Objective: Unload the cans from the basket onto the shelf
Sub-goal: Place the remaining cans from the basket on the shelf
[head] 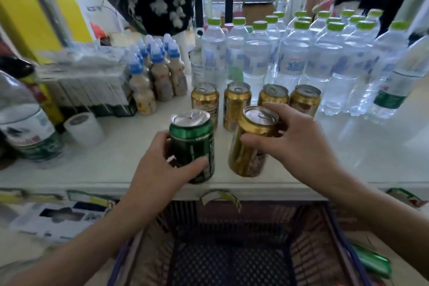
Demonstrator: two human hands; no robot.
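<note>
Water bottles (299,60) behind four gold cans (255,100), beside small bottles (157,69)

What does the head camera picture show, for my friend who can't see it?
A person's left hand holds a green can and the right hand a gold can, both over a white shelf. Four gold cans stand behind, then water bottles. A dark basket sits below.
</note>
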